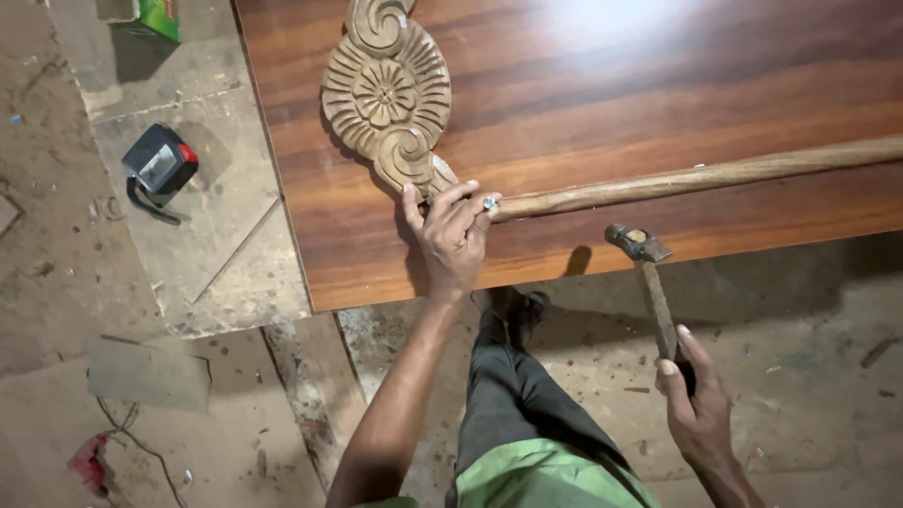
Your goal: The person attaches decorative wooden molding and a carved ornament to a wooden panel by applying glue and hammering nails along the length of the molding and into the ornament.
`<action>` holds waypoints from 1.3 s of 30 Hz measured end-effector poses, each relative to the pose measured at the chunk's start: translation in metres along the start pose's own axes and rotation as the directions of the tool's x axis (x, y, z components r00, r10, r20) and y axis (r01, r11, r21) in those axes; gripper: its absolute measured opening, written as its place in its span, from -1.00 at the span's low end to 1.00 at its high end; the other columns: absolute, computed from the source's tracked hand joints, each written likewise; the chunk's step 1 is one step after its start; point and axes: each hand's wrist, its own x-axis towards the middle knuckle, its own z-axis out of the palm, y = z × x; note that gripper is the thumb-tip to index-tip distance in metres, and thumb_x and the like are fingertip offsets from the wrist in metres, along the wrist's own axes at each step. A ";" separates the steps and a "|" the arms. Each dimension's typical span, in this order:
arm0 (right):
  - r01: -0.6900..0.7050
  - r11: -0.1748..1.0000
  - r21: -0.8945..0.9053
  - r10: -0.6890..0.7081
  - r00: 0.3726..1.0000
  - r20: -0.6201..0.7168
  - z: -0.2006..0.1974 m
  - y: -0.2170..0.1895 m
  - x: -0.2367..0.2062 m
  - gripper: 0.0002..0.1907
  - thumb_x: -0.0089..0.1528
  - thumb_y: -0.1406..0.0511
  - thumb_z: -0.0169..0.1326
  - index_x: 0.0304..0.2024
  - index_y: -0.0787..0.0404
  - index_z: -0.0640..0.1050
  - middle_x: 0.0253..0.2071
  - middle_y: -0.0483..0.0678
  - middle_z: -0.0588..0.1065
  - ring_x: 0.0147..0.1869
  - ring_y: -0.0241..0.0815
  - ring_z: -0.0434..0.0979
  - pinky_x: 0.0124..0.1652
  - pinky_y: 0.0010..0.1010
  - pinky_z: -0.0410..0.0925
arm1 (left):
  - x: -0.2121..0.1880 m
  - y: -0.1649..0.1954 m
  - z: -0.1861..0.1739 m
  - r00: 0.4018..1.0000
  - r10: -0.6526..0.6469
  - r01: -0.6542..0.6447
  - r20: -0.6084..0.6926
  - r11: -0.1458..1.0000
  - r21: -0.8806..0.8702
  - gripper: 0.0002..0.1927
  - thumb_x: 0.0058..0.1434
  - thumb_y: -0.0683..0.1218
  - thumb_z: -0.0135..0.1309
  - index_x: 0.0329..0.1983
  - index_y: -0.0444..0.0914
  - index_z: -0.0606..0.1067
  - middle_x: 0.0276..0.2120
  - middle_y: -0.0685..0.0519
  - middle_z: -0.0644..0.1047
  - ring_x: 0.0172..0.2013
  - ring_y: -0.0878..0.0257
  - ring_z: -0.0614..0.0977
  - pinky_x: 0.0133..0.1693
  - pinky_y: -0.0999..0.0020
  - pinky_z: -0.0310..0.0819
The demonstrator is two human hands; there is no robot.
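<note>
Nailing looks underway: left hand (454, 235) pinches a small nail (489, 202) upright on the rod (696, 177) at frame centre, beside the carved ornament (388, 94). Right hand (698, 400) grips the hammer (649, 277), poised lower right; a careful strike seems needed.

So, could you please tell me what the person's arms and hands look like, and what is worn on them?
Both arms are bare: no sleeves, gloves, rings, watch or bands show on the left hand or right hand. Clothing begins further in: a light green garment and dark grey trousers.
</note>
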 end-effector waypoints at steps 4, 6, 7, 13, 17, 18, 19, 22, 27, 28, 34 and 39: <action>-0.037 0.998 -0.053 0.037 0.999 0.005 -0.004 0.003 -0.006 -0.43 0.34 0.36 0.03 0.42 0.25 0.33 -0.37 -0.10 0.45 -0.33 -0.35 0.41 -0.30 -0.51 0.34 | -0.001 0.001 0.000 1.000 -0.007 0.008 -0.020 1.000 0.002 -0.77 0.37 0.07 0.11 -0.11 -0.09 0.69 -0.22 0.21 0.68 0.05 0.29 0.63 0.48 -0.13 -0.22; -0.058 0.997 -0.059 0.059 0.998 0.011 -0.005 0.002 -0.007 -0.42 0.34 0.36 0.03 0.42 0.23 0.34 -0.37 -0.09 0.45 -0.34 -0.34 0.39 -0.31 -0.50 0.33 | -0.002 0.000 0.000 1.000 0.007 -0.007 -0.015 1.000 0.020 -0.77 0.38 0.07 0.11 -0.11 -0.10 0.69 -0.21 0.19 0.68 0.05 0.28 0.63 0.48 -0.14 -0.22; -0.071 0.996 -0.063 0.072 0.997 0.015 -0.006 0.002 -0.007 -0.42 0.34 0.36 0.04 0.43 0.23 0.34 -0.36 -0.09 0.45 -0.34 -0.33 0.39 -0.31 -0.49 0.33 | -0.003 -0.001 0.001 1.000 0.013 -0.013 -0.011 1.000 0.028 -0.77 0.38 0.06 0.11 -0.11 -0.10 0.69 -0.21 0.19 0.68 0.06 0.28 0.63 0.48 -0.14 -0.22; 0.046 0.997 -0.064 -0.044 0.999 0.032 -0.008 -0.012 -0.004 -0.45 0.34 0.35 0.03 0.40 0.21 0.34 -0.29 -0.12 0.47 -0.29 -0.36 0.44 -0.27 -0.51 0.37 | -0.004 -0.004 0.003 0.998 0.048 -0.047 -0.028 0.997 0.058 -0.78 0.36 0.07 0.12 -0.14 -0.08 0.69 -0.20 0.14 0.68 0.05 0.24 0.64 0.47 -0.21 -0.25; 0.098 0.992 -0.085 -0.092 0.994 0.066 -0.011 -0.033 0.001 -0.40 0.28 0.38 0.08 0.40 0.19 0.33 -0.31 -0.11 0.47 -0.34 -0.35 0.43 -0.32 -0.49 0.36 | -0.005 -0.004 0.003 0.999 0.041 -0.040 -0.015 0.998 0.050 -0.79 0.38 0.05 0.11 -0.11 -0.09 0.69 -0.18 0.10 0.69 0.06 0.24 0.63 0.48 -0.22 -0.25; 0.139 0.986 -0.087 -0.133 0.988 0.072 -0.012 -0.040 0.003 -0.37 0.26 0.39 0.11 0.40 0.19 0.33 -0.31 -0.09 0.47 -0.34 -0.35 0.41 -0.33 -0.48 0.35 | -0.005 -0.004 0.003 0.999 0.046 -0.045 -0.011 0.997 0.058 -0.80 0.38 0.05 0.12 -0.11 -0.09 0.69 -0.19 0.11 0.69 0.07 0.23 0.63 0.48 -0.22 -0.24; 0.180 0.979 -0.090 -0.173 0.982 0.080 -0.013 -0.048 0.005 -0.35 0.24 0.41 0.13 0.39 0.19 0.32 -0.31 -0.08 0.46 -0.34 -0.34 0.38 -0.34 -0.48 0.33 | -0.006 -0.004 0.002 0.999 0.050 -0.049 -0.006 0.997 0.065 -0.80 0.38 0.04 0.13 -0.11 -0.09 0.69 -0.21 0.12 0.69 0.07 0.23 0.63 0.48 -0.21 -0.24; 0.410 0.910 -0.062 -0.396 0.904 0.164 -0.014 -0.076 0.020 -0.39 0.25 0.45 0.07 0.36 0.19 0.30 -0.19 -0.02 0.51 -0.37 -0.34 0.49 -0.44 -0.52 0.36 | -0.006 -0.002 0.002 0.997 0.079 -0.077 -0.019 0.992 0.095 -0.82 0.36 0.02 0.13 -0.11 -0.08 0.68 -0.21 0.10 0.70 0.04 0.19 0.64 0.46 -0.22 -0.22; 0.589 0.746 -0.311 -0.539 0.808 0.238 -0.001 -0.125 0.050 -0.39 0.25 0.42 0.15 0.35 0.09 0.35 -0.38 0.01 0.45 -0.49 -0.12 0.45 -0.47 -0.26 0.37 | -0.007 0.003 0.003 0.990 0.139 -0.137 -0.014 0.985 0.106 -0.83 0.47 -0.05 0.07 -0.05 -0.08 0.66 -0.20 0.10 0.71 0.00 0.22 0.68 0.50 -0.26 -0.18; 0.606 0.711 -0.358 -0.546 0.795 0.264 0.004 -0.130 0.056 -0.39 0.25 0.42 0.14 0.35 0.09 0.35 -0.40 0.03 0.45 -0.50 -0.08 0.47 -0.46 -0.22 0.39 | -0.008 0.003 0.003 0.988 0.151 -0.147 -0.029 0.983 0.108 -0.83 0.50 -0.05 0.04 -0.05 -0.07 0.65 -0.18 0.10 0.71 0.01 0.22 0.69 0.51 -0.27 -0.19; 0.540 0.718 -0.440 -0.440 0.841 0.314 -0.004 -0.123 0.059 -0.41 0.22 0.38 0.10 0.34 0.15 0.40 -0.38 0.05 0.50 -0.49 -0.02 0.51 -0.48 -0.19 0.44 | -0.009 -0.004 0.006 0.988 0.149 -0.145 -0.049 0.987 0.075 -0.79 0.45 -0.01 -0.03 -0.05 -0.04 0.63 -0.20 0.09 0.71 -0.01 0.21 0.69 0.49 -0.34 -0.27; 0.501 0.819 -0.279 -0.453 0.864 0.221 -0.020 -0.130 0.048 -0.72 0.34 0.36 0.03 0.08 -0.05 0.43 -0.29 -0.01 0.53 -0.36 -0.08 0.55 -0.39 -0.27 0.43 | -0.009 -0.004 0.011 0.992 0.130 -0.129 -0.003 0.983 0.130 -0.82 0.47 0.01 0.01 -0.04 0.00 0.63 -0.23 0.09 0.71 -0.01 0.22 0.68 0.48 -0.31 -0.24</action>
